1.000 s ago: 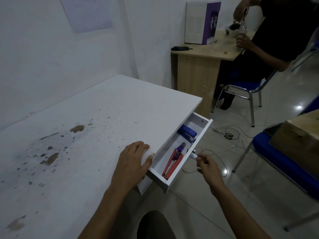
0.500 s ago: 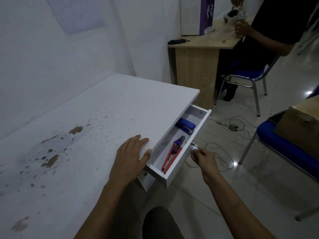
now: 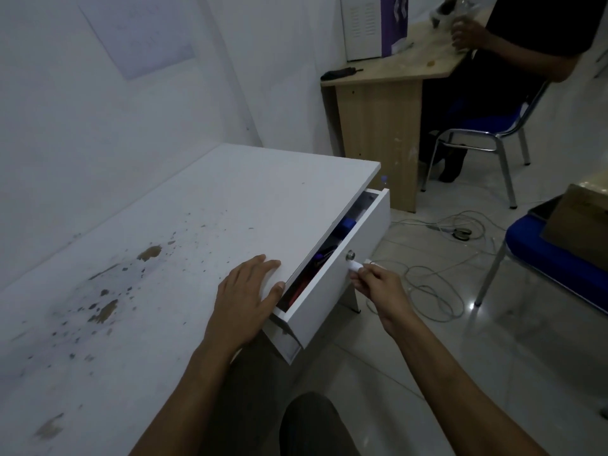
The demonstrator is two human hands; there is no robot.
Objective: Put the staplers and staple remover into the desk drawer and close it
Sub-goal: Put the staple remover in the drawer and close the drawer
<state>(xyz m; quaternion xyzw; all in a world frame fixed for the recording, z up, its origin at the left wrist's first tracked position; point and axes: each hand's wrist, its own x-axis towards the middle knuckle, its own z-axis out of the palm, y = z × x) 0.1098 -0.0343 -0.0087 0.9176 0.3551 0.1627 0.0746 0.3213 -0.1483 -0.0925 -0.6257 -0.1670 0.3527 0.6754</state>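
The white desk drawer (image 3: 332,291) stands open by only a narrow gap under the desk's right edge. Through the gap I see part of a blue stapler (image 3: 347,225) and a strip of a red and purple tool (image 3: 309,274); the rest of the contents is hidden. My right hand (image 3: 378,286) pinches the small white drawer knob (image 3: 356,266) just below a round metal lock. Flat on the white desk top (image 3: 197,225), my left hand (image 3: 246,297) rests with its thumb at the edge over the drawer.
The desk top carries brown stains at its left. White cables (image 3: 437,291) lie looped on the tiled floor beside the drawer. A blue chair (image 3: 559,264) with a cardboard box stands at the right. A seated person (image 3: 513,60) works at a wooden desk (image 3: 378,126) behind.
The drawer has slid inward and now shows only a narrow gap. My right hand went with it on the knob. My left hand has stayed flat on the desk.
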